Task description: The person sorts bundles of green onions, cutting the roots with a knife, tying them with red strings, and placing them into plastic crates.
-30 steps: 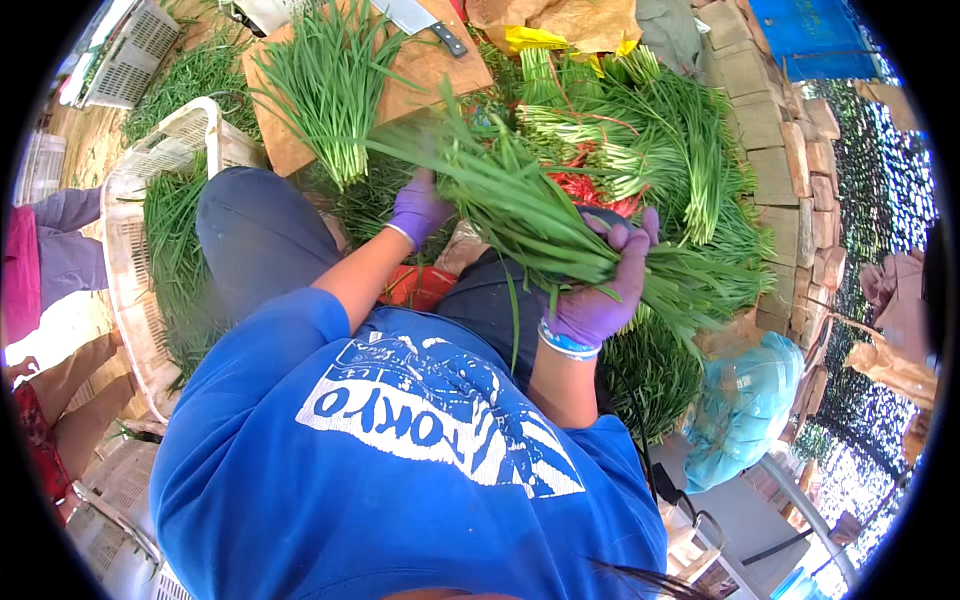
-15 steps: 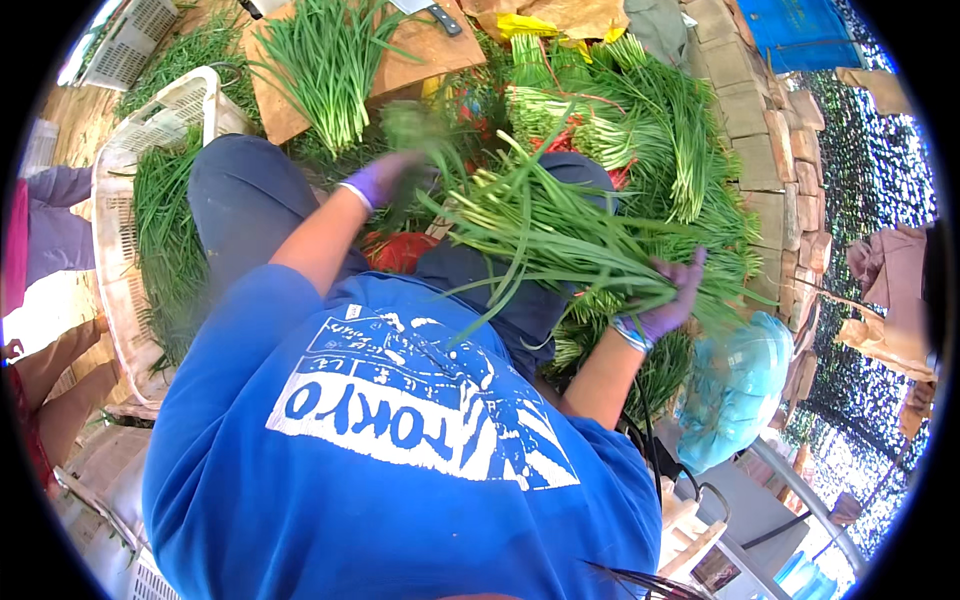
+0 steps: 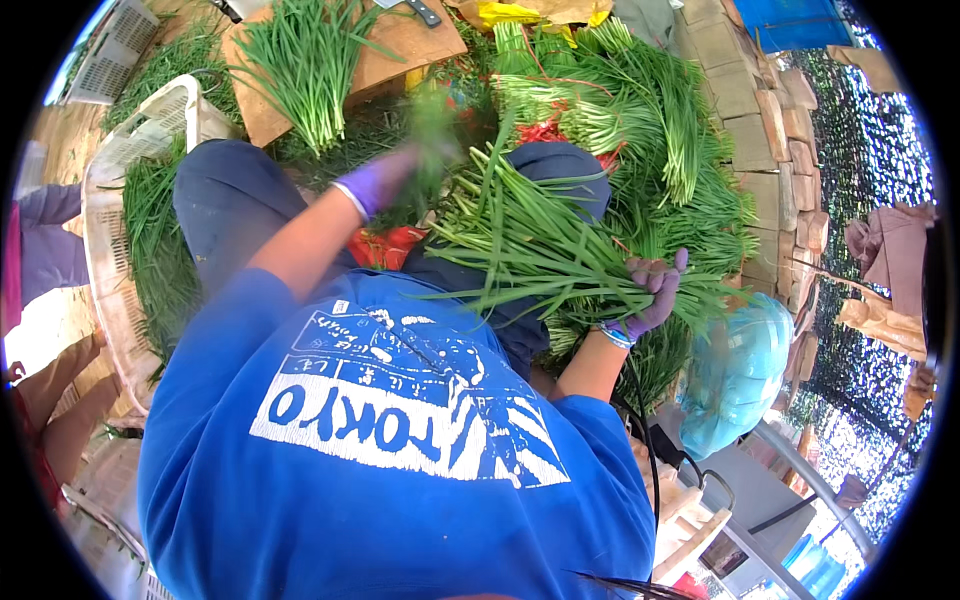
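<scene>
My right hand [image 3: 652, 298], in a purple glove, is closed around the leafy end of a loose bunch of garlic chives [image 3: 545, 235]. The bunch lies over my right thigh, its pale stems toward the upper left. My left hand [image 3: 385, 180], also gloved in purple, is smeared by motion beside those stem ends. A blurred tuft of thin green leaves [image 3: 432, 135] sticks up from its fingers, which do not show clearly. Red plastic [image 3: 385, 246] lies below my left wrist, between my legs.
Tied chive bundles [image 3: 600, 120] are piled ahead on the right, along a brick edge [image 3: 760, 200]. More chives [image 3: 305, 80] rest on a wooden board [image 3: 410, 50] with a knife [image 3: 424, 12]. A white plastic basket [image 3: 105, 240] stands left; a light-blue bag [image 3: 735, 375] sits right.
My left hand has shifted slightly right with the blurred green tuft. My right hand has come a little left and down, still gripping the bunch, and the view has shifted slightly.
</scene>
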Demonstrator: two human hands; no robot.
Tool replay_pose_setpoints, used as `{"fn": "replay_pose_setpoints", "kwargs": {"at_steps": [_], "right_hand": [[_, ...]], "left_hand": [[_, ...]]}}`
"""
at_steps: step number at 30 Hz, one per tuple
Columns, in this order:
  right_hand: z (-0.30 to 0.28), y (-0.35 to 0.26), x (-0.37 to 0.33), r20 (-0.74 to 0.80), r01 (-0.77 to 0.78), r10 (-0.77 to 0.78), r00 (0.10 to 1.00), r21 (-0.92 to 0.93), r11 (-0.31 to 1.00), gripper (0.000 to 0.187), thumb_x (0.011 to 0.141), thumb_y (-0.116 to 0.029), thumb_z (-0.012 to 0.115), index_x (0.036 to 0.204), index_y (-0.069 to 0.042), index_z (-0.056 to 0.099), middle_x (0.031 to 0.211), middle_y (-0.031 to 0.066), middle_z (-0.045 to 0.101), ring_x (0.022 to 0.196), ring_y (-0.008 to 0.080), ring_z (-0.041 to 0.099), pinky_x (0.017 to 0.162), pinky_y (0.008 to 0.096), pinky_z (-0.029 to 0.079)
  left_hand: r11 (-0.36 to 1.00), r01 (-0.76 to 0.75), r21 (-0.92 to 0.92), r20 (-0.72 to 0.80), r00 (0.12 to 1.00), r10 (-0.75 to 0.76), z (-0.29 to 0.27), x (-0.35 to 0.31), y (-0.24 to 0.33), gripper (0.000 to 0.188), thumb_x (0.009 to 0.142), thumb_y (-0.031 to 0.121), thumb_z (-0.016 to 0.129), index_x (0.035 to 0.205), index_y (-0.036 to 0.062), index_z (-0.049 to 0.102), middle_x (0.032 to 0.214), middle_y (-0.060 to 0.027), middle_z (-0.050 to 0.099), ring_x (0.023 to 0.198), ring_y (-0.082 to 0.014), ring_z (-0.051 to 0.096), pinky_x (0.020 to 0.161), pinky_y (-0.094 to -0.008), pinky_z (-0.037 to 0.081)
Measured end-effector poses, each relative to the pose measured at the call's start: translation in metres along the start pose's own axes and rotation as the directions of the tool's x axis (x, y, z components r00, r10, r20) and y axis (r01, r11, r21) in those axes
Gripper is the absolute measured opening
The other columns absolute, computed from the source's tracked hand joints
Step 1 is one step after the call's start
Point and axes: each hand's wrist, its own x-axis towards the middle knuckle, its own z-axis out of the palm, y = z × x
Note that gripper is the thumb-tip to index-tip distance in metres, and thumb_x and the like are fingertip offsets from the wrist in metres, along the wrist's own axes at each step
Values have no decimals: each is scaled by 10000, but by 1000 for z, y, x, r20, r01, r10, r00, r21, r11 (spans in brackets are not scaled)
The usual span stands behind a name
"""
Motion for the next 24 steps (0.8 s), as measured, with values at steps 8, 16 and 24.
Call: {"fn": "replay_pose_setpoints", "kwargs": {"at_steps": [8,16,24], "right_hand": [[29,2,3,-123,14,-24,992,-85,996,319,892,-128,340,1193,-40,401,511,-46,242,448,105,242,544,287,294],[5,-4,-3,34,11,-15,999,133,991,171,846,-133,414,1001,-75,458,423,-59,394,340,95,333,422,254,324],[53,5,20,585,-127,27,811,131,983,86,773,-126,511,845,-82,527,506,-23,554,400,124,527,475,303,491]], "left_hand": [[735,-6,678,-66,996,68,-17,15,-75,591,673,172,600,1196,9,379,909,-199,590,790,-280,595,688,-338,461],[989,37,-143,-111,992,-53,-72,13,-30,393,757,16,517,1147,51,493,1031,-74,563,871,-174,559,777,-275,461],[843,-143,518,483,863,-150,64,-1,44,757,686,248,701,1316,143,293,1347,-146,272,1186,-221,337,957,-312,302]]}}
